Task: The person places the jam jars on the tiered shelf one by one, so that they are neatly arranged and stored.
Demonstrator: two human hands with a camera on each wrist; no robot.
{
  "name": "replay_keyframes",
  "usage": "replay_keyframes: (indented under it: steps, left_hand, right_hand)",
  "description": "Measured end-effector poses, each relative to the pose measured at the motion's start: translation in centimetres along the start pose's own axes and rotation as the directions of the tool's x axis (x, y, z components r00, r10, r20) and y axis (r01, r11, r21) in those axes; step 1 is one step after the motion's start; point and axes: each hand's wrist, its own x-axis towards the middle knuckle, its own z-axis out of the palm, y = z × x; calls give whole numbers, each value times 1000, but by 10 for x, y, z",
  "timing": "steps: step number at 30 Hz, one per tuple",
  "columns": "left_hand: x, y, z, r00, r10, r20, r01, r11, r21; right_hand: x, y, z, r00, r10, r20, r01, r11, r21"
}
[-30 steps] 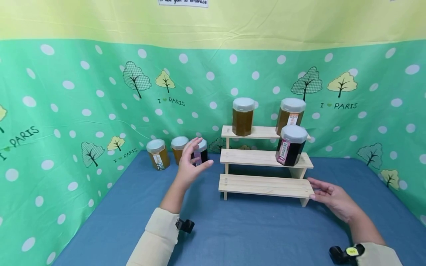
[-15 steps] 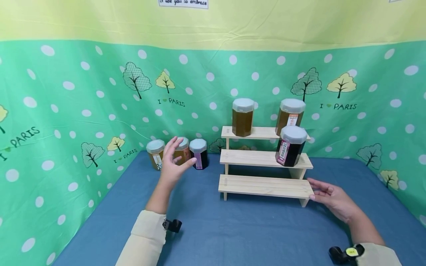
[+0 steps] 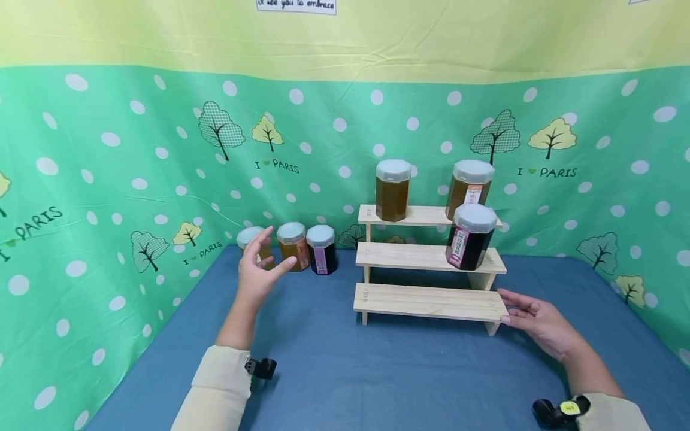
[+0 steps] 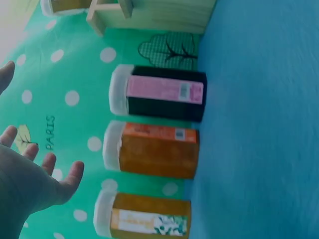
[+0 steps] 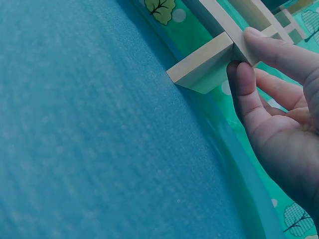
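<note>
Wooden stepped rack [image 3: 428, 257] stands on the blue counter [image 3: 388, 371] as the landmark. Three jars are already on it: an amber jar [image 3: 393, 189] and an orange-labelled jar [image 3: 469, 187] on the top step, a dark jar [image 3: 471, 235] at the right end of the middle step; the lowest step is bare. Three jars are left of the rack against the backdrop: dark pink-labelled jar [image 3: 321, 249] nearest it, orange jar [image 3: 293, 246] next, yellow jar [image 4: 144, 216] farthest. By my judgement about half the placing is done. Left hand [image 3: 257, 270] is spread wide, holding nothing, in front of the yellow jar. Right hand [image 3: 536, 320] touches the rack's lowest right corner with straight fingers. Against the earlier frames, the left hand has slid away from the rack, from the dark jar past the orange jar; the right hand has stayed put.
</note>
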Motion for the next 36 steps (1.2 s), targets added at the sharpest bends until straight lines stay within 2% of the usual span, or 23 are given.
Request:
replay_keyframes:
  steps: [4,10,17,19,26,31,36]
  left_hand:
    - [-3,6,-7,999,7,-45,-6,1000,13]
    - [-1,-5,-17,994,17,-111,-15,1000,12]
    - [4,-17,-27,991,8,-134,-1,999,51]
    - [7,-25,-29,990,6,-141,3,998,61]
    - [23,-71,-41,985,-28,-172,48,992,115]
    - [27,-79,-48,982,-60,-179,90,983,161]
    - [35,-83,-51,977,-120,-176,153,971,184]
  right_hand:
    - [0,-1,0,1000,0,0,0,1000,-3]
    - [0,0,1,1000,7,5,-7,1000,-4]
    - [1,0,1,1000,10,3,-10,1000,-9]
    - [1,0,1,1000,11,3,-11,1000,-8]
    - [1,1,1,1000,6,7,-6,1000,-4]
    - [1,1,1,1000,5,6,-5,1000,-5]
    - [1,1,1,1000,11,1,-11,1000,-10]
